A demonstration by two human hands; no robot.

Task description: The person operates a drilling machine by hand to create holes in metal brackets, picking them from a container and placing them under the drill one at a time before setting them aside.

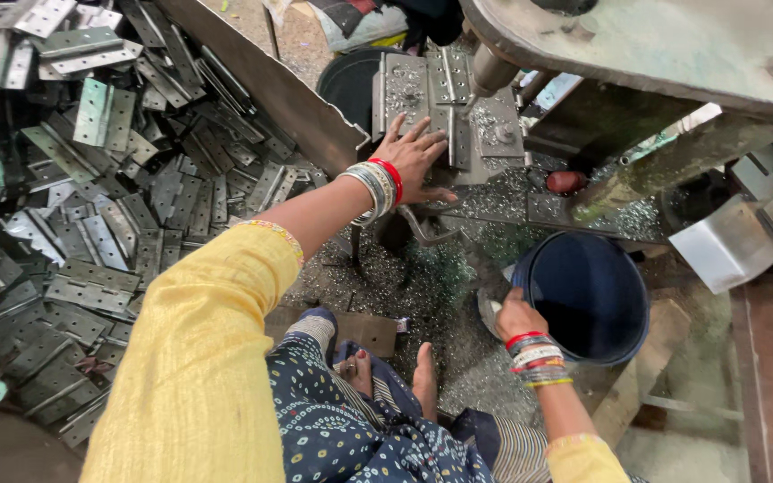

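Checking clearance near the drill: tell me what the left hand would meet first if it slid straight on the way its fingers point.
Probably the drill spindle. The left hand lies flat on the hinges, fingers pointing toward it, though depth is unclear.

Even, diffuse daylight; soft shadows. Mild glare on metal hinges [91,116] upper left. Bucket [588,295] interior dark. Wide-angle bending at edges; yellow sleeve [199,358] nearest the lens slightly soft.

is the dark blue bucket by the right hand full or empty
Empty as far as shows: the bucket stands upright, its dark inside bare; the very bottom is in shadow. The right hand touches its rim.
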